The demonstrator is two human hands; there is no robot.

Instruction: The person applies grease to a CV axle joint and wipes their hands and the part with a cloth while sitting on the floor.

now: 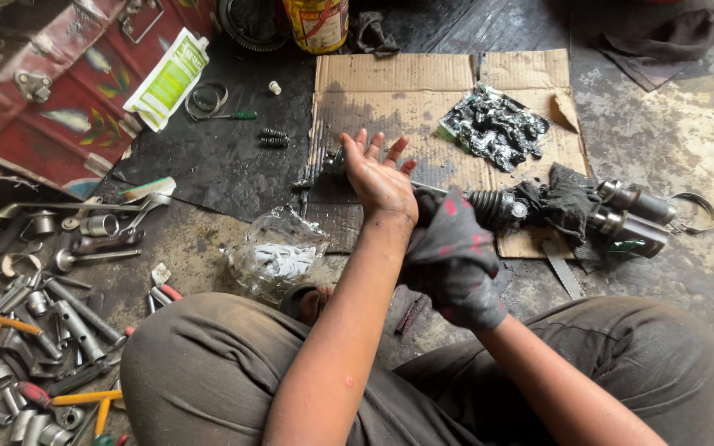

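My left hand (pixel 378 175) is bare and smeared with grease. It reaches out over the cardboard sheet (pixel 406 87) with the fingers spread and holds nothing. My right hand (pixel 454 258) wears a dark grey glove with red patches and presses against my left wrist; whether it grips the wrist is not clear. Just beyond both hands an axle shaft with a black ribbed rubber boot (pixel 493 208) lies across the cardboard. A black rag (pixel 569 205) is draped over the shaft, and metal joint housings (pixel 634 211) sit at its right end.
Greasy crumpled plastic (pixel 496 125) lies on the cardboard. A clear plastic bag (pixel 278 252) sits by my left knee. Sockets, wrenches and screwdrivers (pixel 35 322) crowd the floor at left. A white-green tube (pixel 167 78), a yellow can (pixel 316 23), a metal clamp ring (pixel 696 211) and a saw blade (pixel 562 268) lie around.
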